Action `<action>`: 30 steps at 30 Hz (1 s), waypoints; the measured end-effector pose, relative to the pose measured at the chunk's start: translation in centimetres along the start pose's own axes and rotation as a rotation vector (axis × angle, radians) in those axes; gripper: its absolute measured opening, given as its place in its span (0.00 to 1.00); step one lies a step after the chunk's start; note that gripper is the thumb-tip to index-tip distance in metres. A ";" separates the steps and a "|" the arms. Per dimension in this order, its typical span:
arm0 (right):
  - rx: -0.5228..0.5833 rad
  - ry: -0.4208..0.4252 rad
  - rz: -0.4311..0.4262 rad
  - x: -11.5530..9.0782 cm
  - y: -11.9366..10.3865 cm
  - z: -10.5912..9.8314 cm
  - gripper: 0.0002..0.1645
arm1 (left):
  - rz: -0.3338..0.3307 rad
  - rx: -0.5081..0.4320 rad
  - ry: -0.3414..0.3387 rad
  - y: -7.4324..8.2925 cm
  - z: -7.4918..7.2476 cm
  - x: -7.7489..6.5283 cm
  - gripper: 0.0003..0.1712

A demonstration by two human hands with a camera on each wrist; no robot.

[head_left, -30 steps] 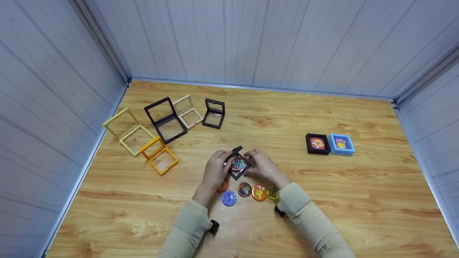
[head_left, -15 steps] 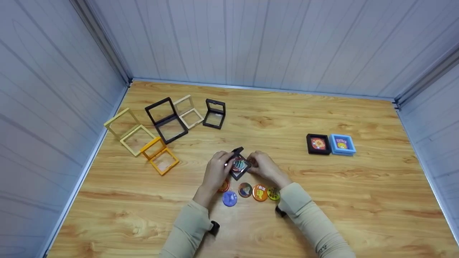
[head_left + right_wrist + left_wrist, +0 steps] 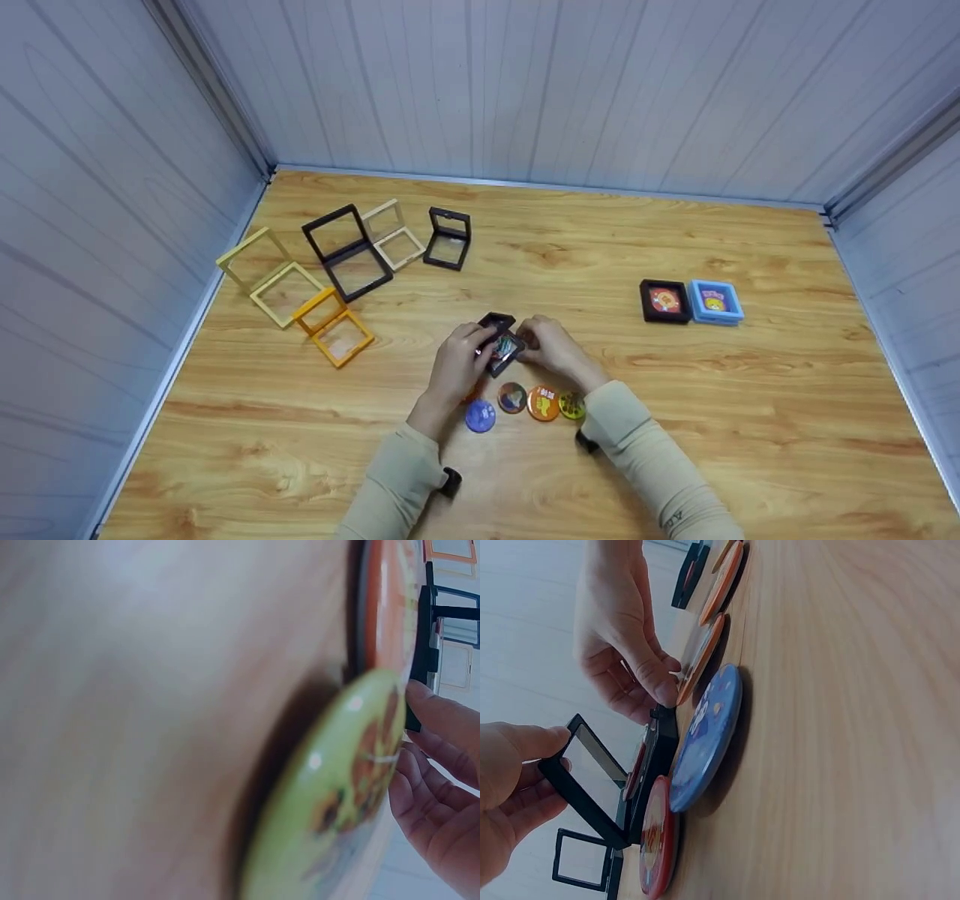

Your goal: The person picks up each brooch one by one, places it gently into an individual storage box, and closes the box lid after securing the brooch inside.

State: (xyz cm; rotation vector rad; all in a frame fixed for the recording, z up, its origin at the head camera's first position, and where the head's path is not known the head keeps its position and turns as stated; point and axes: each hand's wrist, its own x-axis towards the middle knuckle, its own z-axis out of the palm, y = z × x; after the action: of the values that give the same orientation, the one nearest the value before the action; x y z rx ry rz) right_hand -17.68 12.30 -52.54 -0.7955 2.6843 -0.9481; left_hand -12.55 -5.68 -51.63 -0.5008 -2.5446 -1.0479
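Note:
A small black hinged display case [image 3: 512, 361] lies at the table's middle, its lid [image 3: 592, 799] tilted up from the base. Inside the base sits a round badge [image 3: 505, 346] with a blue-green pattern, its red edge visible in the left wrist view. My left hand [image 3: 459, 360] pinches the lid's rim between thumb and fingers. At the base's right corner, my right hand [image 3: 556, 351] grips the case with thumb and curled fingers. Close in front lie a purple-blue badge [image 3: 480, 415], a dark one [image 3: 512, 397], an orange one [image 3: 543, 403] and a yellow-green one [image 3: 337, 787]. A red badge [image 3: 657, 840] is mostly covered by my left hand in the head view.
Several opened hinged cases stand at the back left, among them a yellow [image 3: 289, 292], an orange [image 3: 343, 339] and a large black one [image 3: 358, 270]. To the right, a black case [image 3: 665, 301] and a light-blue case [image 3: 715, 302] sit side by side with badges inside.
The lid has tilted, so more of its face shows, and my left hand has shifted slightly right with it. My right hand's fingers have drawn together at the case's corner.

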 end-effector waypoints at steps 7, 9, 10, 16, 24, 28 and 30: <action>-0.009 -0.007 0.009 0.1 0.0 0.0 0.11 | 0.021 -0.001 -0.026 0.2 0.5 -0.4 0.12; -0.021 -0.003 -0.002 0.1 0.1 0.0 0.11 | 0.028 0.002 -0.035 0.3 0.6 -0.5 0.12; -0.025 0.000 -0.006 0.1 0.1 0.0 0.11 | 0.031 0.005 -0.041 0.3 0.7 -0.5 0.12; -0.029 0.009 -0.020 0.0 0.1 0.0 0.11 | 0.050 0.029 -0.083 0.2 1.5 -0.9 0.11; -0.016 0.004 -0.003 -0.1 0.1 -0.1 0.11 | 0.071 0.068 -0.125 0.2 1.9 -1.1 0.10; -0.009 -0.004 0.010 -0.1 0.0 -0.1 0.11 | 0.075 0.097 -0.140 0.1 2.1 -1.1 0.09; -0.010 -0.006 0.011 -0.1 0.0 -0.1 0.11 | 0.077 0.111 -0.143 0.2 2.1 -1.1 0.08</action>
State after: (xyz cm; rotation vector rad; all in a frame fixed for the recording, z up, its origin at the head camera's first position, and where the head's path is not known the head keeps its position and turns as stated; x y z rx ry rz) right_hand -17.67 12.42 -52.51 -0.7833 2.6877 -0.9296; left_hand -11.90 -4.22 -53.43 -0.6591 -2.6656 -0.8663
